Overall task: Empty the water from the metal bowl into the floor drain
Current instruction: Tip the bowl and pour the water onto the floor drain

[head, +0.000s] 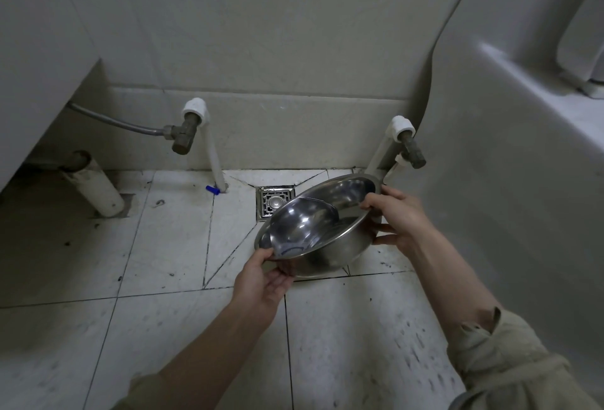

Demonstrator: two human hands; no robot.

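Holding the metal bowl (318,226) in both hands above the tiled floor (163,246), tilted so that the open side faces up and to the left; left hand (264,280) clamped on the near-left rim, thumb over the edge and fingers cupped under the wall; right hand (397,218) clamped on the right rim, thumb (371,203) hooked over the lip, remaining fingers spread against the outside; rolled khaki sleeves (510,357) showing at both forearms. Sitting just beyond the far-left rim, partly hidden by the bowl, the square floor drain (273,200) with its metal grate; cannot tell whether water lies inside the bowl, only reflections showing. Standing against the tiled wall behind, two white pipes with angle valves, left valve (184,135) and right valve (412,151); lying beside the left pipe's foot, a small blue cap (211,189).
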